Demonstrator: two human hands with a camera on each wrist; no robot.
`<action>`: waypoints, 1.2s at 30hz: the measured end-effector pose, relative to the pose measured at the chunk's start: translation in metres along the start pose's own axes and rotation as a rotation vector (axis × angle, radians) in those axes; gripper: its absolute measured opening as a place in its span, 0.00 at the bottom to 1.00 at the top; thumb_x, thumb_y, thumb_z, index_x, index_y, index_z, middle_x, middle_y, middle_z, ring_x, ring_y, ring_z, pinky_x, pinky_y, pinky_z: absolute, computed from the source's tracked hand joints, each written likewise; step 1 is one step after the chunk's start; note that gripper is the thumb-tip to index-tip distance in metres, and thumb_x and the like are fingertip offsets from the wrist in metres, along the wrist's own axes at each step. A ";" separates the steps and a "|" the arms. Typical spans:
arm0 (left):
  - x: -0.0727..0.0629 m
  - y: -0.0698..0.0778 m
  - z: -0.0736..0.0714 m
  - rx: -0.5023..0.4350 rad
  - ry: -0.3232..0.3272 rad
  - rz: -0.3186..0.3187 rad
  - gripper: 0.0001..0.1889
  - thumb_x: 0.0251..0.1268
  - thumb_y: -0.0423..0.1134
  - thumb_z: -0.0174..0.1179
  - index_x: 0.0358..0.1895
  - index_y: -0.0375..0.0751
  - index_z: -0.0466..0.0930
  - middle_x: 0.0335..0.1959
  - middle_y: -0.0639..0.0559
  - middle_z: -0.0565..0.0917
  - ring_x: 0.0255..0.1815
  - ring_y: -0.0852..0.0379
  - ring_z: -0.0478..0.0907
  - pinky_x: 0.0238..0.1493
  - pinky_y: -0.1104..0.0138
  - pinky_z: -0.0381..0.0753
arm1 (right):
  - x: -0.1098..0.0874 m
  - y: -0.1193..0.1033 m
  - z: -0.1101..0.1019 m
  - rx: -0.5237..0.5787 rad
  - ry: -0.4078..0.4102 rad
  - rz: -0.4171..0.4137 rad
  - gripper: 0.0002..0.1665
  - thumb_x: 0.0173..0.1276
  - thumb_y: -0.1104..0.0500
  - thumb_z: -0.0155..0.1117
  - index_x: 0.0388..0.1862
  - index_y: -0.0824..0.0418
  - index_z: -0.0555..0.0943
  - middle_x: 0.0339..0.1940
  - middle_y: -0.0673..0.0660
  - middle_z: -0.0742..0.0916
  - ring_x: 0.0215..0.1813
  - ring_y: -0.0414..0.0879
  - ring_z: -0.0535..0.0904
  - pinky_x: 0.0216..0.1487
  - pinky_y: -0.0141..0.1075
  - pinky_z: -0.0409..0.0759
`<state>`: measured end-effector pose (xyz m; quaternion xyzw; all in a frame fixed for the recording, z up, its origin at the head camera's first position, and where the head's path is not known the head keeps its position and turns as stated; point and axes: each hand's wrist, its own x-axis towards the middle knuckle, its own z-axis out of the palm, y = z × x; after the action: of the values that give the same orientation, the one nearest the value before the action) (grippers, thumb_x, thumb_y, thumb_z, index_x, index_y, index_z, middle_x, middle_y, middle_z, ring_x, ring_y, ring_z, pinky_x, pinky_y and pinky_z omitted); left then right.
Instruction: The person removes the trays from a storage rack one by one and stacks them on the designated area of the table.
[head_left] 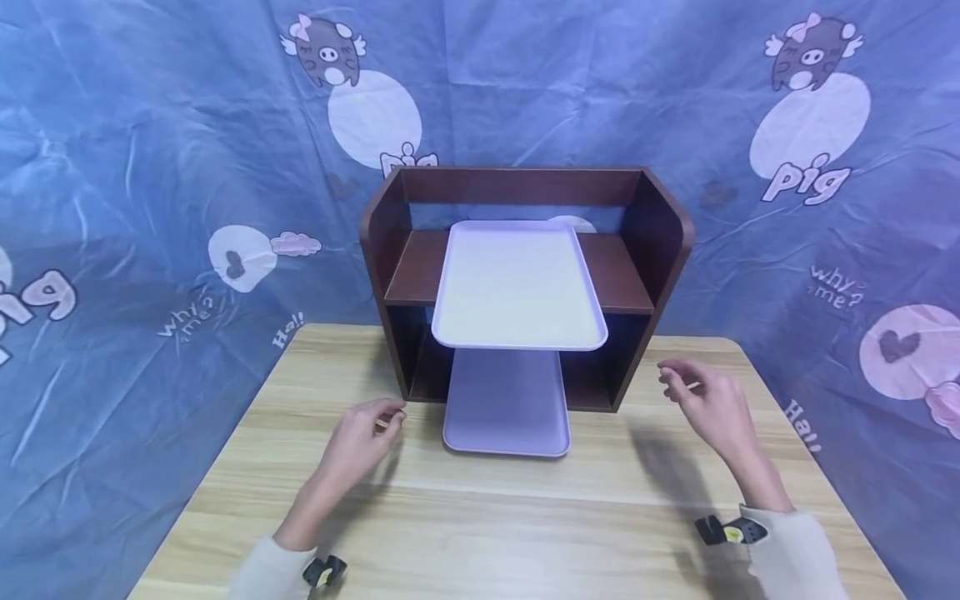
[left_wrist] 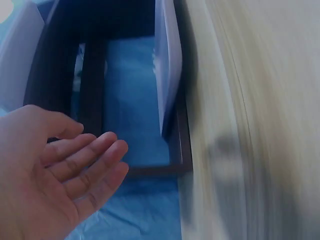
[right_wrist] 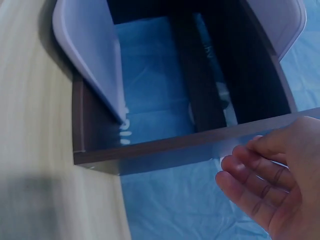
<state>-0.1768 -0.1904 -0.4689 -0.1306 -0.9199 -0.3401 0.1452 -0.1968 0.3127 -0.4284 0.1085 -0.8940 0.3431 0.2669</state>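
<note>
A dark brown two-level shelf (head_left: 521, 185) stands at the back of the table. On its upper board lies a pale lilac tray (head_left: 519, 287), its front end jutting out past the board. A second lilac tray (head_left: 507, 404) rests on the lower level and also sticks out in front. My left hand (head_left: 362, 442) hovers by the shelf's lower left corner, fingers loosely bent and holding nothing. To the right of the shelf my right hand (head_left: 711, 408) is raised over the table, its fingers relaxed around nothing. Both wrist views show the palms bare beside the shelf.
The light wooden table (head_left: 480, 533) extends in front of the shelf and to both sides. Blue cloth (head_left: 525, 83) printed with cartoon pigs hangs behind and around the table. A small dark device (head_left: 731, 531) is strapped at each wrist.
</note>
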 end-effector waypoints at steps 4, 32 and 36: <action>-0.002 0.013 0.007 -0.136 -0.041 -0.078 0.07 0.69 0.29 0.67 0.46 0.36 0.89 0.36 0.51 0.91 0.38 0.57 0.87 0.42 0.67 0.91 | 0.008 -0.006 -0.004 0.026 0.022 0.000 0.09 0.74 0.67 0.67 0.50 0.68 0.89 0.36 0.67 0.93 0.30 0.14 0.78 0.31 0.13 0.78; -0.028 0.054 0.074 -0.958 -0.306 -0.578 0.16 0.77 0.30 0.58 0.56 0.16 0.76 0.43 0.35 0.90 0.40 0.56 0.90 0.49 0.62 0.94 | 0.065 -0.031 -0.023 0.125 -0.086 0.143 0.37 0.79 0.47 0.67 0.76 0.67 0.72 0.67 0.73 0.84 0.50 0.11 0.73 0.53 0.07 0.73; -0.033 0.055 0.085 -1.031 -0.349 -0.614 0.19 0.77 0.31 0.57 0.59 0.14 0.74 0.49 0.29 0.89 0.46 0.51 0.91 0.56 0.57 0.92 | 0.070 -0.031 -0.023 0.128 -0.109 0.170 0.39 0.79 0.45 0.67 0.78 0.64 0.71 0.71 0.71 0.82 0.57 0.20 0.78 0.54 0.07 0.73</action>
<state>-0.1431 -0.0980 -0.5097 0.0328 -0.6430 -0.7403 -0.1935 -0.2348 0.3042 -0.3584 0.0677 -0.8895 0.4143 0.1805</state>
